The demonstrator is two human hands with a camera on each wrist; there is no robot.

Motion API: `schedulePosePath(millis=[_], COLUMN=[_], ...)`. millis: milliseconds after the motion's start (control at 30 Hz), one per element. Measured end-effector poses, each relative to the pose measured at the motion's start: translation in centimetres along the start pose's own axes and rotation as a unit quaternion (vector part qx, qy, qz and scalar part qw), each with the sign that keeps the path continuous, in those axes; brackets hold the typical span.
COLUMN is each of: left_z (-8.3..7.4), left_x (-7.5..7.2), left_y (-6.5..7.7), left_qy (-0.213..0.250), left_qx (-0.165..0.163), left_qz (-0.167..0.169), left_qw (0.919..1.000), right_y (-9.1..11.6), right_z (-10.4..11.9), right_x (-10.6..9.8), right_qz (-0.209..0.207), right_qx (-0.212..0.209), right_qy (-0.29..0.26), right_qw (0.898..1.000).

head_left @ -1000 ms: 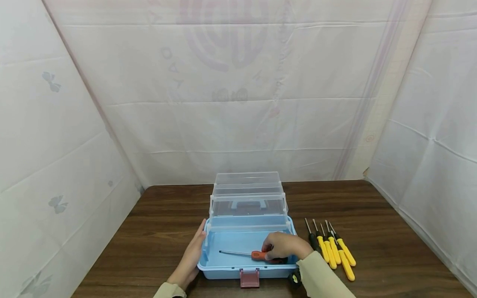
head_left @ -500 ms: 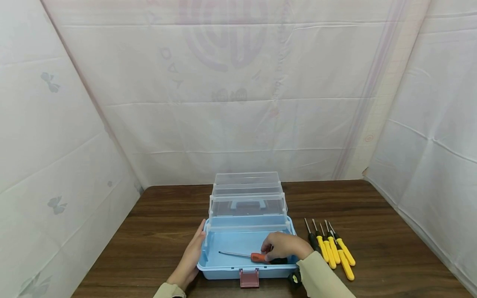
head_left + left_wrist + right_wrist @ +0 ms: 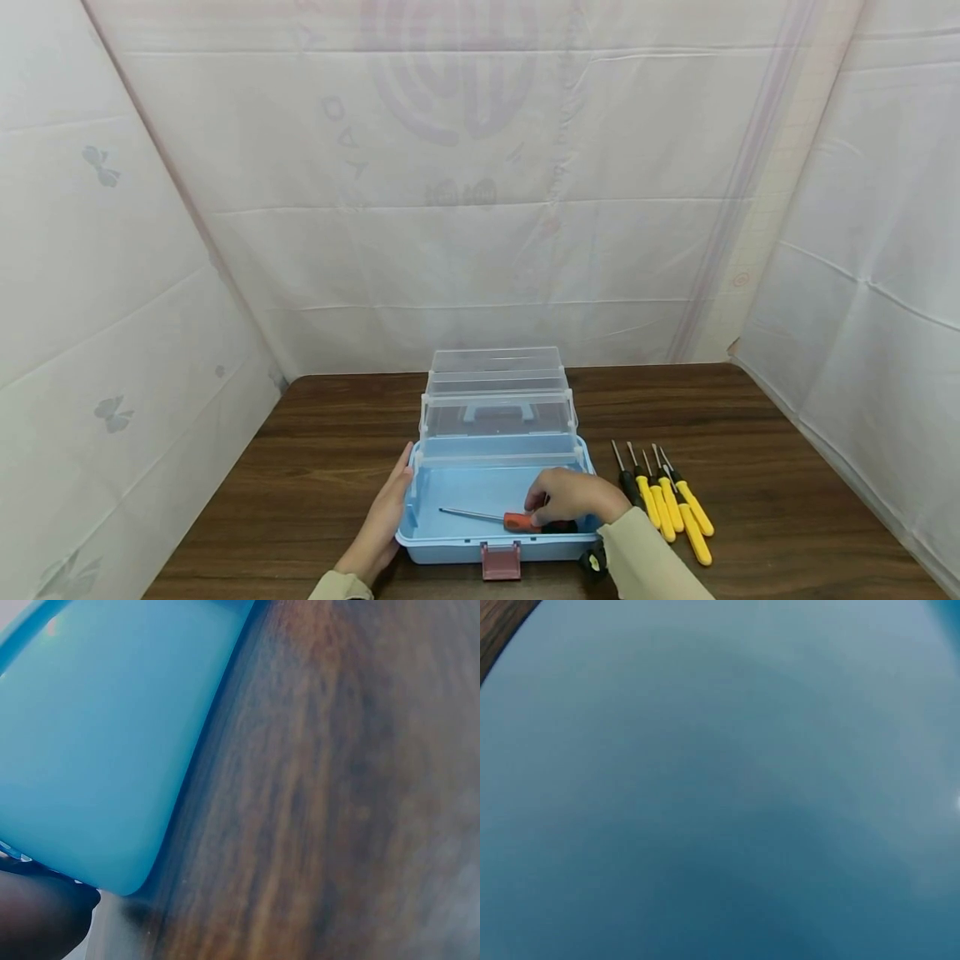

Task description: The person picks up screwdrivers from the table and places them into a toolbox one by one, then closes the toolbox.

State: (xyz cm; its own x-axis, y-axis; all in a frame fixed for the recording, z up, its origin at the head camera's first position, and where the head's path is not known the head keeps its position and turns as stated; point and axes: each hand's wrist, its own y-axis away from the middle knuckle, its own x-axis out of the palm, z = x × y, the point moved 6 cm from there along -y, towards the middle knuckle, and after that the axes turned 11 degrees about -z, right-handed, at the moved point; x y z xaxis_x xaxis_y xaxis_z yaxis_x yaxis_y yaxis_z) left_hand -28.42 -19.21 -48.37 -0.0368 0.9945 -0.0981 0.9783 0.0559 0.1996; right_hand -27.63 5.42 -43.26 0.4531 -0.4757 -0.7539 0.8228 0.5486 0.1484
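Observation:
A light blue toolbox (image 3: pixel 442 551) stands with its clear trays (image 3: pixel 495 414) folded up behind it. Inside, a screwdriver (image 3: pixel 517 522) with an orange and black handle lies near the front wall, its shaft pointing left. My right hand (image 3: pixel 566 493) reaches in from the right, curled fingers pinching that handle. Along the box's outer left side, my left hand (image 3: pixel 384 515) rests with fingers extended against the wall. The left wrist view shows the toolbox wall (image 3: pixel 112 735) close up, with a dark fingertip (image 3: pixel 45 911) at its lower corner. Only blurred blue plastic (image 3: pixel 720 780) fills most of the right wrist view.
Several yellow-and-black screwdrivers (image 3: pixel 670 502) lie on the wooden table (image 3: pixel 330 458), right of the box. A small black round item (image 3: pixel 594 561) sits by the box's front right corner, beneath the right sleeve. A maroon latch (image 3: pixel 501 562) hangs at the front. White sheets (image 3: pixel 480 250) enclose the table.
The orange screwdriver's handle has turned slightly, so more black shows at its end, and its tip has dipped a little. Both hands stay nearly where they were.

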Motion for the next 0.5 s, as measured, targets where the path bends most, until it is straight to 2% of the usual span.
schedulePosePath(millis=[500], left_z=[0.0], left_x=[0.0], left_y=[0.0], left_qy=[-0.003], left_qx=[0.0], left_qz=[-0.002], left_qw=[1.0], right_y=[0.6], right_z=[0.5], right_x=[-1.1], right_qz=[-0.019], right_qx=[-0.009], right_qy=[-0.011], right_qw=[1.0])
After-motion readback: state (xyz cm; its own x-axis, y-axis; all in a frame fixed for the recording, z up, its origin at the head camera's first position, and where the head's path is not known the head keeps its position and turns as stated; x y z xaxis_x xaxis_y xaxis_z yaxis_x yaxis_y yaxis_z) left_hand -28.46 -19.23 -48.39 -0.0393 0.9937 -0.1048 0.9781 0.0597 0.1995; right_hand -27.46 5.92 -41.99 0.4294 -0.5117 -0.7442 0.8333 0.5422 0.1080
